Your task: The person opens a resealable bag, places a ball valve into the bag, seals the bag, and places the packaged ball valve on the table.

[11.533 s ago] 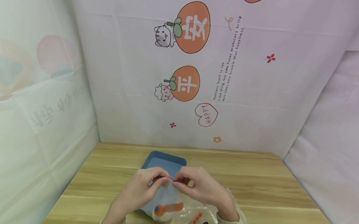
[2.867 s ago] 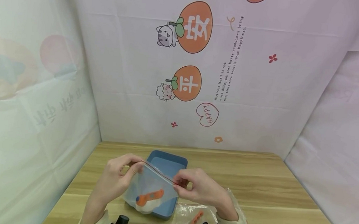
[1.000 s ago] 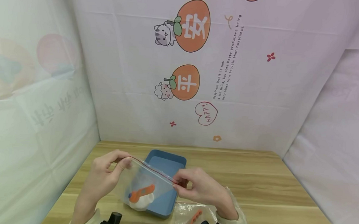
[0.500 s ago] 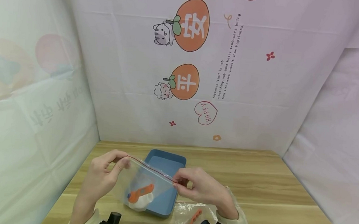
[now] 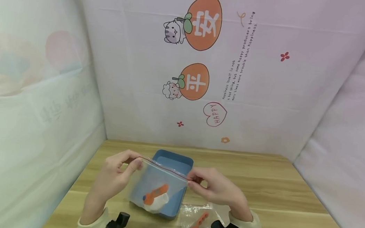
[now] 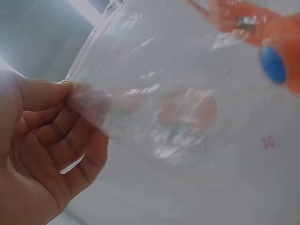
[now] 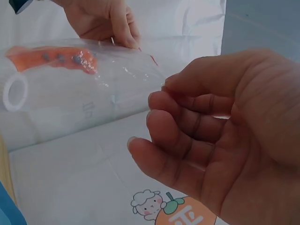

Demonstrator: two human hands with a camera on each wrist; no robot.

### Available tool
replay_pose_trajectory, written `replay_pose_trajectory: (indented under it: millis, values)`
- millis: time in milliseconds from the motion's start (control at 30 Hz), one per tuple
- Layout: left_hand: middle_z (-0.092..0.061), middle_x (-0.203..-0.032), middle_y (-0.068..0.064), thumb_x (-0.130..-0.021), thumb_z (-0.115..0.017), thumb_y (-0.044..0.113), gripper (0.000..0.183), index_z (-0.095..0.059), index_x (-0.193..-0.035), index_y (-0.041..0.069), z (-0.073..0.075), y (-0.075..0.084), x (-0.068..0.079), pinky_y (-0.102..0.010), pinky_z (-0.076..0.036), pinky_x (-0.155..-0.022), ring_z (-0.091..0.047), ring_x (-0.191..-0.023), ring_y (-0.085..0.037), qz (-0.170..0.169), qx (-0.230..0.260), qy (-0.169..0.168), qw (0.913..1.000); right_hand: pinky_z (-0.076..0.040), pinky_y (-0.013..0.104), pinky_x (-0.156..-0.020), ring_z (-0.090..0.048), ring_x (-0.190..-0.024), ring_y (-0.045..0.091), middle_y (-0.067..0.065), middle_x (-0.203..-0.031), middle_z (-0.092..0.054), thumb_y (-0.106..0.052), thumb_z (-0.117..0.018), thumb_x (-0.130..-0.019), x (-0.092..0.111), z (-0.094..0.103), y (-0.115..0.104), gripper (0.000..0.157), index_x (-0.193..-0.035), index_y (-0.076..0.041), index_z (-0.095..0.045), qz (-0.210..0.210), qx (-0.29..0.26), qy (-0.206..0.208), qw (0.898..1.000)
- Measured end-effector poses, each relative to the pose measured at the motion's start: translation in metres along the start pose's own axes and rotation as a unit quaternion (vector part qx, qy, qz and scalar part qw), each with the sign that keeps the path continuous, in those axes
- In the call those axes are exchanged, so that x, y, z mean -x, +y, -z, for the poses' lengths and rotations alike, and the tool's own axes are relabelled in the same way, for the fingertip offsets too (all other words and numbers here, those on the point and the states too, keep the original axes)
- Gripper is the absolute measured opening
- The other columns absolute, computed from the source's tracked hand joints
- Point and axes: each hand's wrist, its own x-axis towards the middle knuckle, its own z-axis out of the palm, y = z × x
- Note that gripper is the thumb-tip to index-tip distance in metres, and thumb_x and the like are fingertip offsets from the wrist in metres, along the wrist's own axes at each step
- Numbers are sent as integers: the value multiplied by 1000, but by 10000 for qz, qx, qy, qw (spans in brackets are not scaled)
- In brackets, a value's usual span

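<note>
A clear zip bag (image 5: 144, 178) with a red line along its top edge hangs stretched between both hands. My left hand (image 5: 112, 176) pinches its top left corner between thumb and fingers. At the other top corner, my right hand (image 5: 217, 187) pinches the edge. Inside the bag lies an orange and white item (image 5: 157, 192) with a blue round end, its kind unclear; the left wrist view shows its blue disc (image 6: 273, 64) close up. A white ring (image 7: 23, 93) beside the orange part (image 7: 51, 58) appears in the right wrist view.
Below the bag, a blue tray (image 5: 183, 159) stands on the wooden table (image 5: 244, 173). A second clear bag (image 5: 192, 210) with an orange and white item lies near the front edge, partly hidden by the right wrist's camera. White printed cloth (image 5: 140, 90) surrounds the table.
From beside the right hand at mid-edge, my left hand has moved left along the bag's top, which is now spread out. My right hand has stayed nearly in place. The view shifted slightly.
</note>
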Motion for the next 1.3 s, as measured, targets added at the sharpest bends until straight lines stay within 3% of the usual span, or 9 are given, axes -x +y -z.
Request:
replay_pose_trajectory:
  millis: [133, 333, 633, 867, 1133, 1300]
  values:
    - [-70, -80, 8, -88, -69, -3, 20, -70, -97, 15, -6, 0, 0, -17, -53, -66, -65, -72, -4, 31, 63, -157, 9999, -55, 20, -67, -59, -75, 2, -1, -80, -63, 3, -59, -94, 5, 8, 4, 15, -96, -12, -59, -26, -94, 19, 10000]
    - [-71, -87, 9, -92, -66, 4, 14, -70, -100, 15, -21, -5, -2, -21, -54, -66, -65, -77, -2, 93, 120, -711, 9974, -56, 23, -64, -64, -78, 4, 4, -89, -69, 6, -51, -97, 16, 23, 12, 17, -103, -9, -55, -519, -109, 370, 9979]
    - [-68, -80, 5, -96, -62, 9, 5, -67, -97, 11, -53, -7, -5, -19, -52, -59, -64, -71, -5, -78, 668, -1378, 9882, -57, 27, -68, -68, -75, 10, 2, -83, -71, 10, -43, -99, 37, 34, 32, 17, -101, -6, -49, -893, -18, 753, 9932]
    - [-69, -78, 2, -97, -60, 6, 4, -64, -97, 7, -87, 5, -6, -13, -50, -61, -65, -72, -3, -388, 1346, -1937, 9710, -56, 27, -63, -64, -69, 12, 4, -76, -64, 15, -43, -96, 60, 49, 44, 20, -99, -4, -48, -957, 14, 999, 9904]
    - [-73, -83, 1, -99, -58, 14, 9, -66, -99, 8, -130, 27, -19, -5, -46, -60, -58, -73, 11, -258, 1219, -2811, 9516, -54, 26, -57, -61, -64, 14, 7, -72, -58, 19, -41, -94, 97, 76, 52, 21, -98, 1, -49, -1112, -425, 1013, 9877]
    - [-72, -84, 3, -100, -57, 15, 10, -64, -99, 9, -162, 41, -30, -2, -45, -66, -52, -71, 15, -529, 1143, -3205, 9388, -51, 27, -55, -58, -61, 15, 8, -72, -55, 19, -40, -95, 121, 97, 55, 19, -98, 3, -49, -1399, -558, 835, 9851]
